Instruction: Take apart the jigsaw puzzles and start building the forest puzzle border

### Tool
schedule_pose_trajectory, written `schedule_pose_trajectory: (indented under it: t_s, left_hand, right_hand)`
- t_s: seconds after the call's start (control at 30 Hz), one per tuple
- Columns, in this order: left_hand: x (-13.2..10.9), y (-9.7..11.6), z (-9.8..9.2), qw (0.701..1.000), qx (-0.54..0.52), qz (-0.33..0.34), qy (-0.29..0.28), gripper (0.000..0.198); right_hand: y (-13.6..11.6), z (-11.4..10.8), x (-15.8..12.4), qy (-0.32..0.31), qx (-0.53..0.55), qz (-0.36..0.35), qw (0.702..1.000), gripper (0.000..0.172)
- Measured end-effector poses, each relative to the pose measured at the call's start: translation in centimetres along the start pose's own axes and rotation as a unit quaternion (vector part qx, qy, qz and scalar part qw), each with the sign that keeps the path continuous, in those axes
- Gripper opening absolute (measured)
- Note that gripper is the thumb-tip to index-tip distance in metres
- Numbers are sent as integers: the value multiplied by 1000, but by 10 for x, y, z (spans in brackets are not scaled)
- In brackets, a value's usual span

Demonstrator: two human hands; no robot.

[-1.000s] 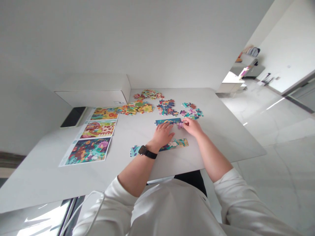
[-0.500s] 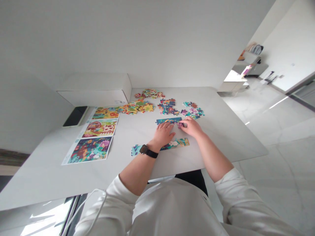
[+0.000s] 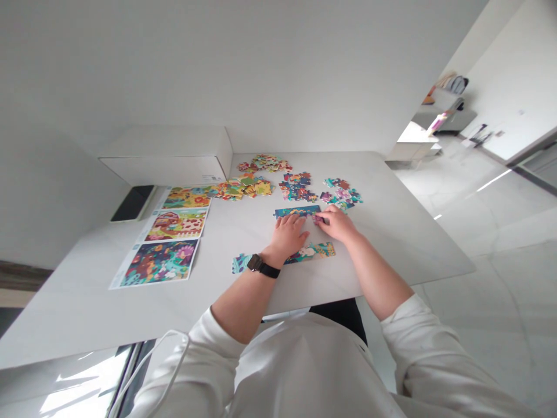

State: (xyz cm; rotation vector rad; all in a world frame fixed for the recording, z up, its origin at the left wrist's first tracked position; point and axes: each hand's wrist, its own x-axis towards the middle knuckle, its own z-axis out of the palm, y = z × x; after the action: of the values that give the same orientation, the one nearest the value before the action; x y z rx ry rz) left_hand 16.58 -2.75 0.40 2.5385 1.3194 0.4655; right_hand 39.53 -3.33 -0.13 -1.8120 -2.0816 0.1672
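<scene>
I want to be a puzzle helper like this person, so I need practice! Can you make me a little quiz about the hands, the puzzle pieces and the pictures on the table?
1. What is the right hand holding?
A) a yellow puzzle piece
B) a purple puzzle piece
C) a paintbrush

2. True or false: the fingers of the left hand touch the blue puzzle strip.

3. How many printed reference pictures lie in a row on the table's left side?

Key:
1. B, a purple puzzle piece, pinched at the fingertips.
2. True; they lie over its near edge.
3. Three; the barn picture is in the middle.
</scene>
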Motion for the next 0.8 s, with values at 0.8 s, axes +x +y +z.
schedule_pose_trajectory:
  t_s: [0.8]
  left_hand:
    - [5, 3, -20, 987, -103, 63, 108, 33]
  right_hand:
    - [-8, 5, 6, 12, -21, -45, 999, 27]
